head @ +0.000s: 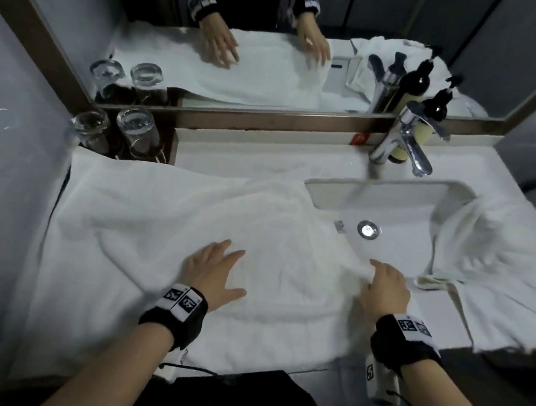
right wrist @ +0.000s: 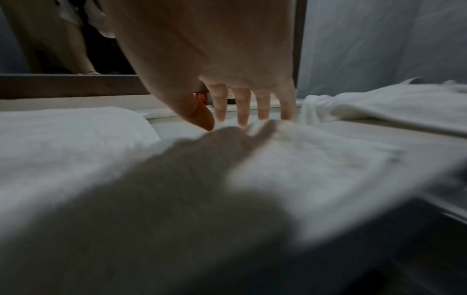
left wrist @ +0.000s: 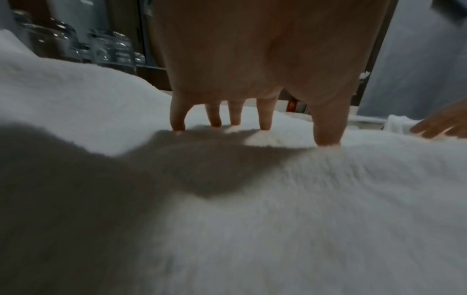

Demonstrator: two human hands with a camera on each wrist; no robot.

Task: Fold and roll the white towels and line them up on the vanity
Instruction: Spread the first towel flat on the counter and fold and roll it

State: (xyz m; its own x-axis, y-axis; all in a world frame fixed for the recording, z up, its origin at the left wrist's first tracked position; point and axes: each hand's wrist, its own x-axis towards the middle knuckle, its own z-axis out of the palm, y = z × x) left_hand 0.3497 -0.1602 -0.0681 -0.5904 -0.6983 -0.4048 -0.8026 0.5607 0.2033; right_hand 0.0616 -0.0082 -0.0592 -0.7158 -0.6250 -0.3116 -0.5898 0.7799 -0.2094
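Observation:
A large white towel (head: 153,228) lies spread over the vanity (head: 266,158) left of the sink, its right end reaching over the basin's corner. My left hand (head: 223,265) lies flat on the towel's middle, fingers spread and straight; in the left wrist view its fingertips (left wrist: 215,123) press into the pile. My right hand (head: 382,284) rests on the towel's right edge, and its straight fingertips (right wrist: 242,121) touch the cloth (right wrist: 316,155). A second white towel (head: 499,263) lies crumpled to the right of the sink.
The sink basin (head: 397,207) with its drain (head: 368,230) is between the towels. A chrome faucet (head: 406,143) and a dark pump bottle (head: 423,128) stand behind it. Two upturned glasses (head: 115,129) stand at the back left under the mirror (head: 286,16).

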